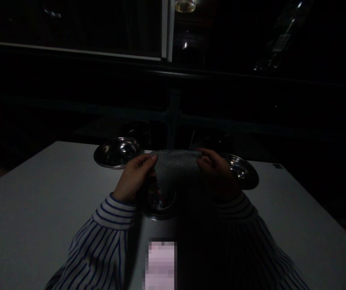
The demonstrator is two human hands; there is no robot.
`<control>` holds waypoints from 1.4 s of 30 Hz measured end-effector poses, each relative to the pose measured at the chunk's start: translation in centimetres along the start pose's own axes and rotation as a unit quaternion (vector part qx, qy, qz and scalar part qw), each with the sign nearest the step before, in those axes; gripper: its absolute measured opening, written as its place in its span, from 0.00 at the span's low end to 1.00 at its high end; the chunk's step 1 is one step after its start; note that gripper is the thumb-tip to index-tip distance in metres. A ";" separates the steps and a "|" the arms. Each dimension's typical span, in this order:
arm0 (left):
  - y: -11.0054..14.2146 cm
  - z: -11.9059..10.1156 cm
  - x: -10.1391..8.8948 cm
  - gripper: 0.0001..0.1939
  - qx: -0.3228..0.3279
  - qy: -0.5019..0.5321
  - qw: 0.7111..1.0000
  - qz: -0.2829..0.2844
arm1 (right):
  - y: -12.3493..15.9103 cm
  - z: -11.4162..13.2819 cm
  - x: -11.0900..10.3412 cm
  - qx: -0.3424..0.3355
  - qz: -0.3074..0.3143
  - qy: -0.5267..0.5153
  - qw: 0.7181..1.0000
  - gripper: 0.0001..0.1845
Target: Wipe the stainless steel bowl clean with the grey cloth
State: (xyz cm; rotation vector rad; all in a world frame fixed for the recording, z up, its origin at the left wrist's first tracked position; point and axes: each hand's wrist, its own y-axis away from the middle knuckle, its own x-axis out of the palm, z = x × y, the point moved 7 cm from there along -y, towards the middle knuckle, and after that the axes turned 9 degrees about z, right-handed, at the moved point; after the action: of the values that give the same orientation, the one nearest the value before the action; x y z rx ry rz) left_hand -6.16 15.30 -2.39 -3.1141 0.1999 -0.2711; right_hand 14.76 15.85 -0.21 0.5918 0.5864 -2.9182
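Observation:
A grey textured cloth [177, 167] is stretched between my two hands, raised over the middle of the table. My left hand [135, 173] pinches its upper left corner between thumb and fingers. At the upper right corner, my right hand [218, 169] grips it the same way, mostly in shadow. The cloth's lower edge hangs down towards a metal bowl [161, 216] below, partly covering it. Inside that bowl shows something with a small red mark, too dark to make out.
On the white table [40, 201], a shiny metal bowl [117, 161] stands at the back left and another metal bowl [248, 173] at the back right, partly behind my right hand. A blurred-out pink rectangle [161, 266] lies at the front edge. Dark windows rise beyond.

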 end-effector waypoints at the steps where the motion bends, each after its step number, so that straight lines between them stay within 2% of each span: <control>1: 0.0 0.0 -0.1 0.14 0.001 -0.004 1.000 -0.002 | 0.0 -0.2 -0.1 0.010 -0.003 -0.017 1.000 0.17; 14: 0.0 0.0 -0.6 0.12 -0.012 -0.014 1.000 -0.011 | 0.2 0.0 -0.9 0.019 -0.044 -0.049 0.998 0.14; 21: 0.1 0.3 0.0 0.09 -0.026 0.030 0.999 -0.029 | -0.1 -1.2 0.5 0.023 0.019 -0.049 0.998 0.19; 24: 0.1 0.7 0.1 0.08 -0.034 0.043 0.997 -0.046 | 0.0 -0.7 0.2 0.002 0.001 0.032 0.999 0.21; 26: 0.1 0.8 0.1 0.08 -0.034 0.054 0.996 -0.060 | 0.4 0.7 0.1 -0.056 -0.006 0.128 0.990 0.20; 27: 0.1 0.9 0.1 0.08 -0.034 0.062 0.995 -0.066 | 0.7 1.6 0.6 -0.097 0.014 0.171 0.980 0.20; 30: 0.1 1.3 0.3 0.07 -0.048 0.096 0.992 -0.073 | 1.9 3.3 3.5 -0.205 0.142 0.242 0.938 0.21; 33: 0.3 1.4 1.0 0.06 -0.067 0.131 0.987 -0.061 | 2.6 3.6 5.5 -0.236 0.202 0.260 0.914 0.29; 35: 0.4 1.3 1.8 0.07 -0.071 0.153 0.985 -0.042 | 2.5 3.4 6.0 -0.225 0.205 0.254 0.918 0.28; 38: 0.7 0.9 2.9 0.08 -0.069 0.163 0.984 -0.002 | 2.2 3.2 5.8 -0.202 0.197 0.210 0.936 0.21; 42: 0.9 0.9 3.3 0.11 -0.063 0.137 0.988 0.017 | 2.2 3.3 5.3 -0.203 0.201 0.166 0.944 0.17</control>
State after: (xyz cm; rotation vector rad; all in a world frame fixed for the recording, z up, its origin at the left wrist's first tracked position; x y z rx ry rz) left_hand -2.93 13.97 -2.79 -3.1819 0.2816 -0.7136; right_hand 9.11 12.36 -0.30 1.0108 0.9443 -2.2418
